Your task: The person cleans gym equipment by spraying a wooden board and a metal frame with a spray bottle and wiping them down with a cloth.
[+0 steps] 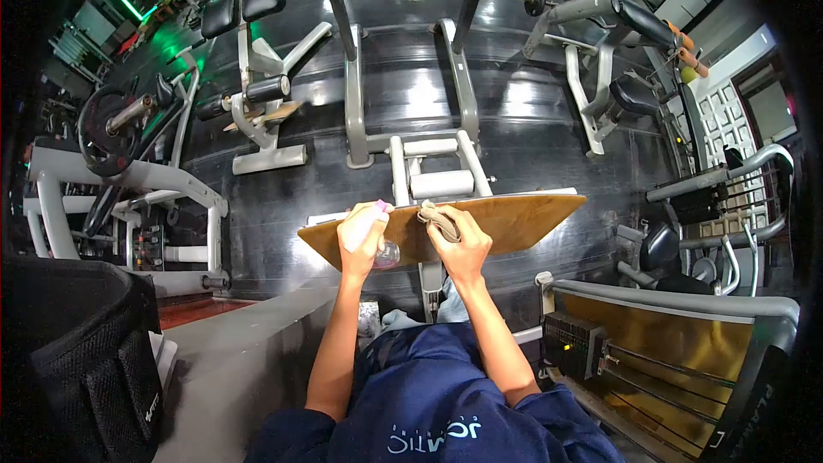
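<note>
My left hand (363, 238) is wrapped round a clear spray bottle (387, 255) with a pink part at its top, held over the left half of a brown wooden board (523, 221). A bunched greyish-beige cloth (440, 221) is pinched in my right hand (463, 244), close to the board's far edge. The two hands are a short way apart. The board is part of a machine with a light grey frame, and its far edge has a pale rim.
Beyond the board stands a grey metal frame (356, 103) with a padded roller. A bench machine (261, 77) is at the upper left, a weight plate (111, 130) at the left. A black bag-like object (77, 360) is at the lower left, a machine guard (669, 302) at the right.
</note>
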Tool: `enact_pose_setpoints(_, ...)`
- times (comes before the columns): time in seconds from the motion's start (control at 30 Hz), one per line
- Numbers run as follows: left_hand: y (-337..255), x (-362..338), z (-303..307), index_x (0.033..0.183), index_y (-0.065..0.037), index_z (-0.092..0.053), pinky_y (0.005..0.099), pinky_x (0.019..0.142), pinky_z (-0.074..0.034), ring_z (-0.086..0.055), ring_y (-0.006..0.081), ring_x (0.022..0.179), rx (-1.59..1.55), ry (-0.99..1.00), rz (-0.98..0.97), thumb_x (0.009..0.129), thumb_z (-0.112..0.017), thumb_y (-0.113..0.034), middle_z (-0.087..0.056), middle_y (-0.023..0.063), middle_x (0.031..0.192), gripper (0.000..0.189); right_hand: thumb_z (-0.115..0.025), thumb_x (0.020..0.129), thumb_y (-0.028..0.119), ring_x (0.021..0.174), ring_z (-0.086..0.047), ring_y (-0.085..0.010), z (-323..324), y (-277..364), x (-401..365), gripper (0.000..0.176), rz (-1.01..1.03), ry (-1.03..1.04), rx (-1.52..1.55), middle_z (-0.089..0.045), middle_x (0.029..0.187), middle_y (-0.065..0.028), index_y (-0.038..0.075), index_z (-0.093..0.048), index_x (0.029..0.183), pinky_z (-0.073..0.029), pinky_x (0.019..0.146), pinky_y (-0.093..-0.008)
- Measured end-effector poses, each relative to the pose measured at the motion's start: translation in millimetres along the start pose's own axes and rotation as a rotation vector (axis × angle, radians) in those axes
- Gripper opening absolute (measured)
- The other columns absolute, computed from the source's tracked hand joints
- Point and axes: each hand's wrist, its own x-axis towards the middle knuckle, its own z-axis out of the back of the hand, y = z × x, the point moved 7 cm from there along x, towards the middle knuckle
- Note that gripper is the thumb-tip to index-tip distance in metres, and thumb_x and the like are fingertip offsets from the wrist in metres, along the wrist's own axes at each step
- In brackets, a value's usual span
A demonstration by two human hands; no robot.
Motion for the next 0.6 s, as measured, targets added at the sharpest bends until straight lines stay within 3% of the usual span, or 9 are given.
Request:
enact_pose_setpoints(0.17,0,0,0,0.101,0.005,-0.067,0.0225,0.049,-0.042,-0.054,0.0083,0.052,0.041,0.023,-0.027,0.093,-0.060,-0.009,-0.065,0.0087,0.099,0.018,-0.078,0.070,0.013,0.072,-0.068,-0.0236,-6,-16,-16,0.030,0.026,0.124,-0.073,-0.069,0.084,-0.0051,0.013,-0.071,0.098,-0.054,0.064,-0.0333)
enact_pose_setpoints(0.3,1,1,0,0.101,0.005,-0.067,0.0223,0.049,-0.042,-0.054,0.0082,0.052,0.048,0.039,-0.066,0.093,-0.060,-0.009,-0.065,0.0085,0.099,0.018,-0.079,0.070,0.021,0.071,-0.068,-0.0242,-1,-37,-25,0.028,-0.006,0.131,-0.142,-0.068,0.082,-0.0025,0.017,-0.071,0.096,-0.054,0.062,-0.0349)
enact_pose_setpoints(0.6,1,-1,-2,0.102,0.005,-0.066,0.0219,0.049,-0.042,-0.053,0.0079,0.052,0.031,0.007,-0.047,0.093,-0.059,-0.009,-0.065,0.0088,0.099,0.018,-0.079,0.070,0.014,0.073,-0.070,-0.0233,20,-9,10,0.028,-0.010,-0.057,-0.007,-0.070,0.086,-0.0051,0.012,-0.071,0.097,-0.054,0.065,-0.0328)
